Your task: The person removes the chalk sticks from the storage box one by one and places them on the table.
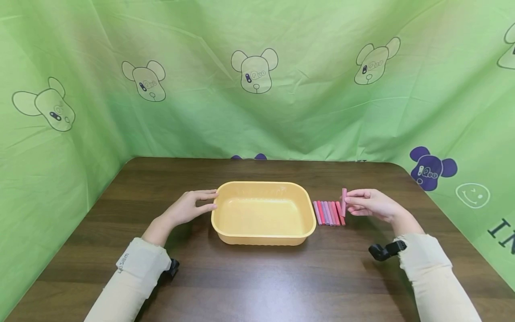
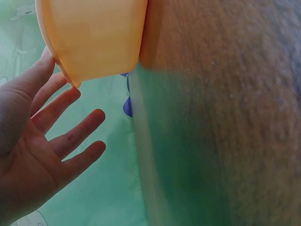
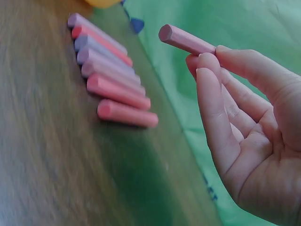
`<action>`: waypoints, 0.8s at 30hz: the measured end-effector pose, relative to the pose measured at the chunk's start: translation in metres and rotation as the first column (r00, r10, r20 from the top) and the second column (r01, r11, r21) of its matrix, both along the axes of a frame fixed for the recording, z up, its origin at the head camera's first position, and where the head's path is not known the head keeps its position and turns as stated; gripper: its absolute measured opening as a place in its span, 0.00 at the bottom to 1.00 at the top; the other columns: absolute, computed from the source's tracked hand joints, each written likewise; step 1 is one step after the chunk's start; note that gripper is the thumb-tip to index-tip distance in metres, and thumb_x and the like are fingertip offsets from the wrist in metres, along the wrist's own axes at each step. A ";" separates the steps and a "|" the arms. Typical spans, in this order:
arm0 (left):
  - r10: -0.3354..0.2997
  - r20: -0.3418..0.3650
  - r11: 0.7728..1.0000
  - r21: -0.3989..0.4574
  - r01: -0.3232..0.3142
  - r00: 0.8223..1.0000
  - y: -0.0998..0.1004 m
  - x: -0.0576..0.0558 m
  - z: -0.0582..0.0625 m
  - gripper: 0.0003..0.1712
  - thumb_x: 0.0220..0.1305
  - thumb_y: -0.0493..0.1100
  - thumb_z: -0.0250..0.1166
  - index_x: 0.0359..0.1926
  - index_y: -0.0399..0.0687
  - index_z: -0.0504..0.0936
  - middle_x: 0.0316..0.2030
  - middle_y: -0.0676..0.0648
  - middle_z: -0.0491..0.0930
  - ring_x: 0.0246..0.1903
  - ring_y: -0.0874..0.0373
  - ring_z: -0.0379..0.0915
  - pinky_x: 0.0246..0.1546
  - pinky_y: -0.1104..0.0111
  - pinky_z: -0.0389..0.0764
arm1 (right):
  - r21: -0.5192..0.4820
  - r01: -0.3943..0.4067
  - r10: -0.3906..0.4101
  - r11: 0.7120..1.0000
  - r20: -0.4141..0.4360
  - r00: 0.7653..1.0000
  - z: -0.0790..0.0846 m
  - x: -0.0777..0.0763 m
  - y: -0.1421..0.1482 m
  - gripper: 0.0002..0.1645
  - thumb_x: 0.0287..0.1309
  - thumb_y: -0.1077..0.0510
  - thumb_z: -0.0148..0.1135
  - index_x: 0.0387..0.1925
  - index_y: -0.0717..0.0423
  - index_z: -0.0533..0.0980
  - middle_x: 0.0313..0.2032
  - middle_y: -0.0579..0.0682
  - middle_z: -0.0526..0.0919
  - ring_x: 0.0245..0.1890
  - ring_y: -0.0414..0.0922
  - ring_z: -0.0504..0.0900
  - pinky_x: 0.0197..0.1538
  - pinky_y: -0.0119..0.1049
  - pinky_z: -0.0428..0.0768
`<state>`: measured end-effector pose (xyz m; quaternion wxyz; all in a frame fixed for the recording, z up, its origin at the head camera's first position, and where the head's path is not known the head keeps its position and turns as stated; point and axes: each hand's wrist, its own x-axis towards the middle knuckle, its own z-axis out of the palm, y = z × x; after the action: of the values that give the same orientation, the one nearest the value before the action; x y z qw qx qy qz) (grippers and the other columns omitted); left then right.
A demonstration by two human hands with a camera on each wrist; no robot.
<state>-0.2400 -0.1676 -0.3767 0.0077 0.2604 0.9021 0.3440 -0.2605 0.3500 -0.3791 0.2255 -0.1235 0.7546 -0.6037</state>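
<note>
Between thumb and fingertips, my right hand (image 1: pixel 372 205) pinches a pink chalk stick (image 3: pixel 190 40), raised above the table. Beneath and left of it, several pink, red and purple chalk sticks (image 1: pixel 327 213) lie side by side in a row. The right wrist view shows a salmon-pink stick (image 3: pixel 127 113) at the near end of that row. My left hand (image 1: pixel 187 207) touches the left rim of a yellow plastic basin (image 1: pixel 263 240), its fingers spread and fairly straight. Nothing lies inside the basin.
The dark brown wooden table (image 1: pixel 257 286) carries the basin at its middle, with the chalk row close to the basin's right side. Green cloth (image 1: pixel 257 125) with printed bear heads hangs behind the table and at both sides.
</note>
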 end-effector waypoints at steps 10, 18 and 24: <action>0.002 0.000 1.000 -0.003 -0.002 1.000 0.000 0.001 0.002 0.25 0.61 0.46 0.63 0.57 0.40 0.76 0.60 0.41 0.73 0.63 0.45 0.65 0.64 0.52 0.67 | -0.084 -0.008 0.016 0.996 0.090 0.996 -0.012 0.000 0.018 0.18 0.67 0.64 0.48 0.39 0.41 0.81 0.36 0.38 0.86 0.34 0.34 0.84 0.43 0.28 0.83; 0.002 0.004 1.000 -0.005 -0.002 1.000 0.000 0.001 0.001 0.25 0.62 0.46 0.62 0.58 0.40 0.75 0.60 0.41 0.73 0.64 0.45 0.65 0.64 0.52 0.67 | -0.066 -0.017 0.025 0.998 0.118 0.993 -0.018 -0.002 0.021 0.17 0.66 0.64 0.49 0.38 0.41 0.81 0.35 0.38 0.86 0.33 0.33 0.84 0.42 0.27 0.83; 0.004 -0.005 1.000 -0.002 -0.004 1.000 0.000 0.002 0.002 0.25 0.61 0.46 0.63 0.57 0.39 0.76 0.60 0.40 0.73 0.63 0.44 0.65 0.63 0.51 0.67 | 0.013 0.004 -0.006 1.000 0.123 0.992 -0.022 -0.003 0.019 0.14 0.65 0.63 0.52 0.37 0.40 0.80 0.33 0.38 0.86 0.32 0.33 0.83 0.41 0.27 0.83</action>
<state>-0.2378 -0.1673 -0.3748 0.0049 0.2593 0.9030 0.3426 -0.2631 0.3691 -0.4007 0.2711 -0.0826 0.7433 -0.6060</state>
